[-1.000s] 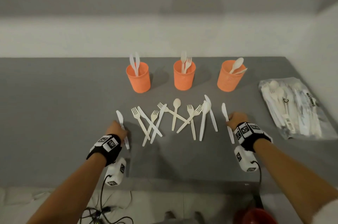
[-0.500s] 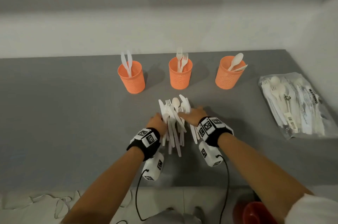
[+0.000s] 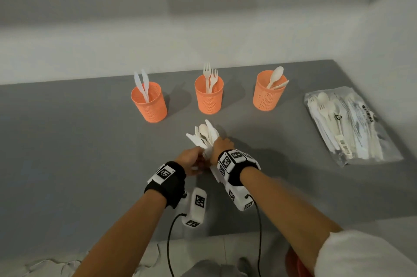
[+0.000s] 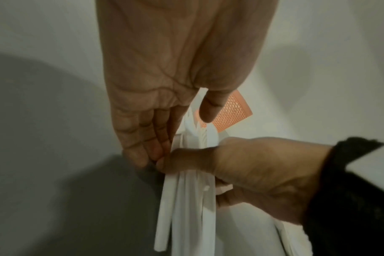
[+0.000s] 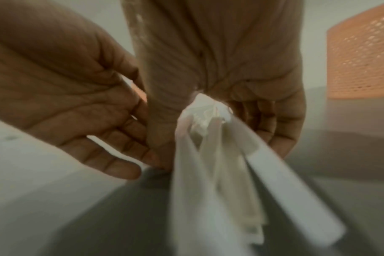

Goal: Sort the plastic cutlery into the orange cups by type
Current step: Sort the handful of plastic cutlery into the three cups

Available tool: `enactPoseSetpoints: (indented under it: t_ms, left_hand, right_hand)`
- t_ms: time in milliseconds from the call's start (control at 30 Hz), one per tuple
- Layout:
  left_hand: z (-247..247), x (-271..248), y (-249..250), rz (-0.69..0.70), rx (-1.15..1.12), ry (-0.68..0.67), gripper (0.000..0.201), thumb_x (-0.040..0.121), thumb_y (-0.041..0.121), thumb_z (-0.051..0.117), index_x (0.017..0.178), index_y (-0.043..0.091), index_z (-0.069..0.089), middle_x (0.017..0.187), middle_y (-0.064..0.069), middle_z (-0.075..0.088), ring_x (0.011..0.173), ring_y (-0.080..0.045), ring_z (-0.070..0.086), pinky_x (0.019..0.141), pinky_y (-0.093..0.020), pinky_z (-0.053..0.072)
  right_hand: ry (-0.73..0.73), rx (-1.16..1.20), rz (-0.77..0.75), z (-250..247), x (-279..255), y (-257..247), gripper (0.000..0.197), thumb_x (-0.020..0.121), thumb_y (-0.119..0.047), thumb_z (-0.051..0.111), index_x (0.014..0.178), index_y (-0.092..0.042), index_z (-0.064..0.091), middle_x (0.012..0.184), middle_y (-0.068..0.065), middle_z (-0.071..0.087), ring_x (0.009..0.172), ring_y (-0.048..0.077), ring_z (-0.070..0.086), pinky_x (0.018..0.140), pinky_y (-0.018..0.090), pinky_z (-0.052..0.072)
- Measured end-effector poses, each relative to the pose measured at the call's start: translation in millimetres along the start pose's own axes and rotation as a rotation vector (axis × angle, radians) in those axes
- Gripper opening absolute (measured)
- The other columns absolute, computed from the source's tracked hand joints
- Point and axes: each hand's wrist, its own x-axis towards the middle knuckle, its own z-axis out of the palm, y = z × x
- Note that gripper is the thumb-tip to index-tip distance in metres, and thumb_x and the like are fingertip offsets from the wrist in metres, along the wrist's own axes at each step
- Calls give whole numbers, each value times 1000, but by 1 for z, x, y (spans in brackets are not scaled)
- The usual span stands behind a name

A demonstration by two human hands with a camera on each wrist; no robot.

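The mixed cutlery bundle [image 3: 206, 137] is gripped by the right hand [image 3: 222, 144] near the orange cups [image 3: 209, 97]; left hand [image 3: 190, 160] fingers lie straight alongside. Pieces are probably best pulled singly, handles first.

We see three cups in a row at the back of the table [image 3: 67, 141]: the left cup [image 3: 149, 105] holds knives, the middle cup [image 3: 209, 96] forks, the right cup [image 3: 268, 93] spoons. Before the middle cup, a bundle of cutlery [image 3: 206, 135] sits between our left hand [image 3: 190, 160] and right hand [image 3: 222, 144]. A bag of cutlery [image 3: 352, 125] lies at the far right.
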Motion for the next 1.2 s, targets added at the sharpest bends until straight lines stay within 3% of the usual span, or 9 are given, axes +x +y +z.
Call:
enactPoseSetpoints:
  t_ms: [267,433,567,667,767,900,1033,1133,1200]
  left_hand:
    - [2,-1,-3,-33,28,-6,29,96,31,42,78,12,54,78,-4,54,72,-16,49,67,-29,43]
    - [-25,24,-12,151,32,343,18,84,17,48,73,5,57,86,-23,60,80,-29,58,76,-41,52]
    - [-47,77,-27,189,17,398,66,61,43,50,108,-4,55,123,-32,54,110,-46,55,100,-60,40]
    - [-29,41,-9,275,206,338,57,76,45,39,112,5,58,128,-25,52,120,-40,48,104,-54,37]
    - [-15,7,4,299,316,320,53,87,39,39,117,0,59,129,-22,53,123,-37,45,108,-46,33]
    - [-12,11,3,280,160,278,39,91,30,45,103,-2,64,113,-24,62,100,-31,55,96,-39,42]
    - [-4,3,7,267,-29,172,32,96,25,41,74,11,60,86,-15,61,74,-25,57,75,-32,44]
    - [-4,-2,10,282,-212,90,36,99,32,34,75,15,56,60,1,66,56,-10,61,57,-22,47]
    - [-7,-5,12,307,-306,95,35,99,37,33,80,17,54,62,5,65,60,-8,59,60,-20,47]
  right_hand:
    - [-40,-76,-32,-9,-1,6,31,85,-16,63,113,-3,58,120,15,61,114,31,57,89,34,48]
    - [-6,-146,-61,-2,-4,9,54,75,-19,73,121,-4,48,125,16,51,118,31,48,94,37,44]
    - [11,-244,-161,4,-6,12,58,73,-25,73,121,-6,44,126,15,49,117,31,46,97,38,39]
    - [13,-257,-188,6,-7,14,58,75,-25,70,122,-6,43,127,16,48,117,32,47,97,39,40]
    - [5,-216,-207,4,-9,16,54,77,-18,69,123,-4,44,127,17,49,116,32,50,95,38,44]
    - [19,-199,-266,-3,-11,22,48,79,-16,66,121,-5,45,123,16,54,111,32,54,91,38,45]
    - [6,-154,-275,-6,-14,25,45,80,-12,62,120,-4,43,118,17,59,109,35,57,87,39,46]
    - [34,-114,-260,-11,-19,26,42,81,-13,61,119,-4,45,117,17,60,109,37,57,86,39,46]
    - [57,13,-260,-22,-22,24,40,80,-15,61,117,-4,49,116,18,61,107,37,58,85,37,45]
